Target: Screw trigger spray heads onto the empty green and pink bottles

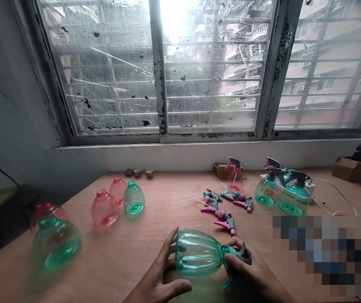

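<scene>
A transparent green spray bottle (199, 253) lies on its side in the air above the near part of the table, base to the left. My right hand (246, 269) grips it at the neck, where a grey and teal spray head (242, 253) is fitted; part of that head is hidden by the fingers. At the base, my left hand (164, 273) is spread, with its thumb below the bottle and its fingers around the end. Whether the left fingers touch the plastic, I cannot tell. Loose pink, grey and teal spray heads (224, 221) lie just beyond.
Headless green bottles (133, 198) and pink bottles (104, 209) stand at left. Green bottles with heads (294, 198) and a pink one (235, 179) stand at back right, near a white cable (341, 191) and a cardboard box (352, 168). A blurred patch covers the right side.
</scene>
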### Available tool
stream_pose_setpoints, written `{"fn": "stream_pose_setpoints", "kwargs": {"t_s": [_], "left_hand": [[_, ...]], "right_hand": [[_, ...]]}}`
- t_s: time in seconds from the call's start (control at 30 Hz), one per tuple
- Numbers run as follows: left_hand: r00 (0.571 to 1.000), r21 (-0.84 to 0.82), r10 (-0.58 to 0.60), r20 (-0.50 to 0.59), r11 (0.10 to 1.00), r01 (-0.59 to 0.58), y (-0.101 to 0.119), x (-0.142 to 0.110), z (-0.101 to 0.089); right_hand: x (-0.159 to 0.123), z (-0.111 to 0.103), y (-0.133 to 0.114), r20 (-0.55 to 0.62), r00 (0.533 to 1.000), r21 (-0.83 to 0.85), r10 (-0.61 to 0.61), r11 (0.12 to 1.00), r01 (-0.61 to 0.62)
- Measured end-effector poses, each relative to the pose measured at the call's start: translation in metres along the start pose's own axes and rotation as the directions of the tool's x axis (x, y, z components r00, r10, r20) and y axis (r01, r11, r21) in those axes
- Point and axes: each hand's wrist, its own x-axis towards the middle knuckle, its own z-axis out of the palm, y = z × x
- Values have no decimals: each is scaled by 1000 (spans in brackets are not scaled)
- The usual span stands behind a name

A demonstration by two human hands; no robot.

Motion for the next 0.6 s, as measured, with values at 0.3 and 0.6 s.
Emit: {"fn": "stream_pose_setpoints", "kwargs": {"t_s": [0.3, 0.6], "left_hand": [[999, -45, -23, -23, 999, 22, 10, -1, 5], [998, -25, -61, -35, 998, 60, 18, -3, 6]], "right_hand": [[0, -1, 1, -63, 998, -13, 1, 1000, -2], [1, -2, 3, -24, 1000, -6, 15, 1000, -16]]}}
